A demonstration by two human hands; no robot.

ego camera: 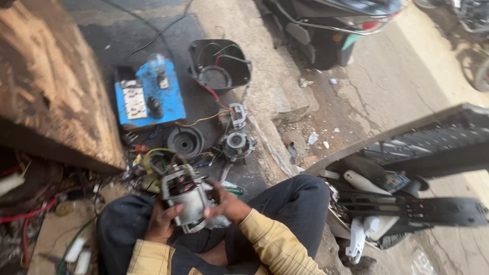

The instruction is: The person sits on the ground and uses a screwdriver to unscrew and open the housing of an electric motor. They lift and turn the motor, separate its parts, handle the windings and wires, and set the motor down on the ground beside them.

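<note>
left hand (162, 220): fingers curled, clamped on grey motor (186, 196) | right hand (225, 203): fingers bent, gripping motor's other side | held above lap

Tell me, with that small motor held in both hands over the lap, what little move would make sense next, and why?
Probably turn the motor a little between the palms to bring another face up. The left hand cups its left side and the right hand grips the right, so it is held well enough to rotate. Only its top end faces the camera; the rest is hidden.
</note>
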